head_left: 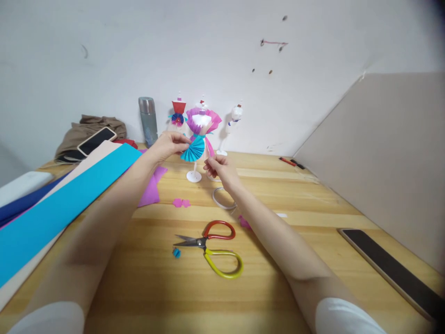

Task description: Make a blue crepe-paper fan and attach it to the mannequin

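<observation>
A small white dress form [200, 121] stands upright on a round white base, wrapped at the top in purple-pink crepe paper. Against its front is a pleated blue paper fan [193, 149]. My left hand [170, 144] pinches the fan's left edge between thumb and fingers. On the right, my right hand [220, 169] has its fingers closed at the pink paper strip [210, 147] hanging beside the fan; the fingertips are small and partly hidden. Scissors [200, 242] with one red and one yellow handle lie partly open on the wooden table [146, 287].
Long blue paper [73, 204] and other sheets cover the left side. Behind are a grey bottle [148, 121] and two more dress forms. A tape ring [222, 198] and pink scraps [181, 202] lie mid-table. A dark phone-like object [385, 269] lies at right.
</observation>
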The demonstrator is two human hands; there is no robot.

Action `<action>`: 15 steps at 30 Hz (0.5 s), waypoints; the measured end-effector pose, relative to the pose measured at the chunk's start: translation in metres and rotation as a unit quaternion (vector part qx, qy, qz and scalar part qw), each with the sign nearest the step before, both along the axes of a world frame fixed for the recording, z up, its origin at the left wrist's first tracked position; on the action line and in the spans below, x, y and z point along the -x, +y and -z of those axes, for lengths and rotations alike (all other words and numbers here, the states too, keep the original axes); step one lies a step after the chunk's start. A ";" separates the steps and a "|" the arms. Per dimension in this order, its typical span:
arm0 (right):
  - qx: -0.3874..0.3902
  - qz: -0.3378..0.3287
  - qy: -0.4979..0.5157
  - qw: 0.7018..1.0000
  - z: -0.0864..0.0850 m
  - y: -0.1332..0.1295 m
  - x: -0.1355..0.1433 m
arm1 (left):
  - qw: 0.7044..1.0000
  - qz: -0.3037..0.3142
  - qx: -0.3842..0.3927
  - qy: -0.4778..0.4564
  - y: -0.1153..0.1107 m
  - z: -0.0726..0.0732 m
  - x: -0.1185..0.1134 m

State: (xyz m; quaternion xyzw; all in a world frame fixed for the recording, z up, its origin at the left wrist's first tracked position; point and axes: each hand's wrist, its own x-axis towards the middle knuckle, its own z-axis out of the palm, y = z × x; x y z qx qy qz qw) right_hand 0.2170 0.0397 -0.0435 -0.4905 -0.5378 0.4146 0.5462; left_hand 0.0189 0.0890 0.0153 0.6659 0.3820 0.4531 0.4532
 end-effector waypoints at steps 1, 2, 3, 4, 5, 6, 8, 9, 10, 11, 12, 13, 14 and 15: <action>0.000 0.000 -0.002 1.000 0.000 0.000 0.000 | 1.000 -0.001 0.000 0.004 0.000 -0.001 -0.001; -0.001 -0.001 -0.004 1.000 0.000 0.000 0.000 | 1.000 -0.001 0.000 0.005 0.001 -0.003 -0.002; -0.001 -0.001 -0.005 1.000 0.000 0.000 0.000 | 1.000 0.001 -0.005 0.003 0.001 -0.004 -0.003; -0.001 -0.001 -0.006 1.000 0.000 0.000 -0.001 | 1.000 0.004 -0.014 0.000 0.001 -0.005 -0.004; -0.001 0.000 -0.005 1.000 -0.001 0.000 -0.001 | 1.000 0.006 -0.025 -0.002 0.001 -0.007 -0.005; -0.001 -0.001 -0.003 1.000 -0.001 0.000 -0.001 | 0.999 0.005 -0.036 -0.004 0.001 -0.008 -0.005; -0.001 -0.003 0.002 1.000 -0.001 0.000 -0.002 | 0.998 0.004 -0.056 0.000 0.001 -0.010 -0.007; -0.001 -0.004 0.003 1.000 -0.001 0.000 -0.003 | 0.998 0.002 -0.062 0.005 0.001 -0.010 -0.007; -0.001 -0.005 0.005 1.000 0.000 0.000 -0.003 | 0.998 -0.003 -0.067 0.011 0.002 -0.010 -0.007; -0.002 -0.007 0.006 1.000 0.000 0.000 -0.004 | 0.997 -0.009 -0.070 0.017 0.003 -0.009 -0.007; -0.003 -0.009 0.005 1.000 0.000 0.000 -0.004 | 0.997 -0.019 -0.073 0.022 0.005 -0.007 -0.007; -0.005 -0.011 0.005 1.000 0.001 0.001 -0.004 | 0.996 -0.028 -0.076 0.027 0.006 -0.005 -0.006; -0.006 -0.013 0.004 1.000 0.001 0.001 -0.005 | 0.996 -0.035 -0.076 0.031 0.009 -0.003 -0.005; -0.009 -0.016 0.002 1.000 0.001 0.002 -0.005 | 0.996 -0.038 -0.077 0.036 0.011 -0.001 -0.004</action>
